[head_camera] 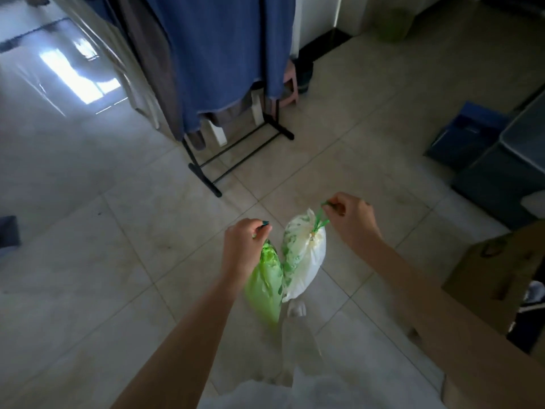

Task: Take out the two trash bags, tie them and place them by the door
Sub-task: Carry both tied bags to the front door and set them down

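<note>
At the far left a glare patch (79, 75) is shining on the pale tile floor (88, 261), and a dark object (8, 234) is sitting at the frame's left edge, too cut off to identify. Right of the glare, a black rack (233, 156) is standing on the tiles with a blue cloth (224, 54) and a brown cloth (153, 60) hanging from it, their hems nearly reaching the floor.

Lower down, in the middle, the person's left hand (243, 246) is reaching forward with its fingers curled tight around the gathered top of a green bag (265, 284). That bag is hanging straight down from the fist, clear of the floor, long and narrow. Just beside it, touching along one side, a white bag (303, 261) is hanging too, rounder and fuller, with green patches showing through its skin. Its neck is cinched by a green drawstring (320, 219), and the right hand (351, 219) is pinching that string's loop between curled fingers and thumb, held a little higher than the left. Both forearms are stretching in from the bottom of the view, and pale clothing and a white-socked foot (296, 308) are showing under the bags.

Farther right, a blue box (463, 134) and a grey bin (507, 178) are standing on the floor, well apart from the bags. A cardboard box (501, 276) is sitting near the right arm. At the top right a green bucket (392, 22) is standing blurred by a white wall.
</note>
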### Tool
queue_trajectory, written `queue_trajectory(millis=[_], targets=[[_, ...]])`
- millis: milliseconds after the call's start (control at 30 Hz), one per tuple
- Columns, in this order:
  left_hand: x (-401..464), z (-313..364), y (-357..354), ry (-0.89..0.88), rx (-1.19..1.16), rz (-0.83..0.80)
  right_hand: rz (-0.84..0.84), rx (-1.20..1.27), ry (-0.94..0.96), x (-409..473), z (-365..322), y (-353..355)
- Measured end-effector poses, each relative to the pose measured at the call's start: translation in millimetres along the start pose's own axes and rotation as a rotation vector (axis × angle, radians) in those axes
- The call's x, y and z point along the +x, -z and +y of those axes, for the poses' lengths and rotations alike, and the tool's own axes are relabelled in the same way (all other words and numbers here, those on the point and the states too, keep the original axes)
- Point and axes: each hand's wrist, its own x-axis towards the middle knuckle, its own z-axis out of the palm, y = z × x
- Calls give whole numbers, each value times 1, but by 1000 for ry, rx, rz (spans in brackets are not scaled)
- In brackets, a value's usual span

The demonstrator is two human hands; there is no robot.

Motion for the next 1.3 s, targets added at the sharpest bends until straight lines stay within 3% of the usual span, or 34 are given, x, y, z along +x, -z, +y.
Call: queue_trajectory(millis=[300,800,1067,1300], targets=[[178,65,-65,-103,33,-56,50,-5,42,159,38,49],[501,193,-228,-424,178,-337,219,-81,-230,452,138,154],[665,303,-329,-533,210,-326,302,-104,-262,612,225,242],[786,412,-430,-487,103,-279,302,-55,-227,754,300,331]])
